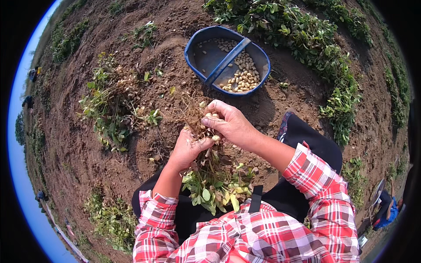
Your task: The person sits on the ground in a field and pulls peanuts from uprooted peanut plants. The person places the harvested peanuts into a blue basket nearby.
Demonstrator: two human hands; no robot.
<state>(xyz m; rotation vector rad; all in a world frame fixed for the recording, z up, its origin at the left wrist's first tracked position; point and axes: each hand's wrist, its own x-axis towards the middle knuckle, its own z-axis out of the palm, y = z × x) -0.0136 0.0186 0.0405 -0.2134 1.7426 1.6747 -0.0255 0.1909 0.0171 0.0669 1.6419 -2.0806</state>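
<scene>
A pulled-up peanut plant point(217, 182) lies across my lap, its leaves toward me and its tangled roots pointing away. My left hand point(186, 149) is closed around the stems just below the roots. At the root end, my right hand point(230, 125) pinches several pale peanuts point(212, 116) between thumb and fingers. One more pod point(215, 137) shows between the two hands. Just beyond them stands a blue basket point(193, 68) with a handle across its middle. Loose peanuts point(245, 76) cover part of its bottom, mostly on the right side.
To the left, a heap of uprooted peanut plants point(109, 101) lies on brown soil point(162, 57). Another leafy clump point(112, 219) is at lower left. A green row of plants point(307, 39) curves along the upper right. Another person point(388, 208) is at the far right edge.
</scene>
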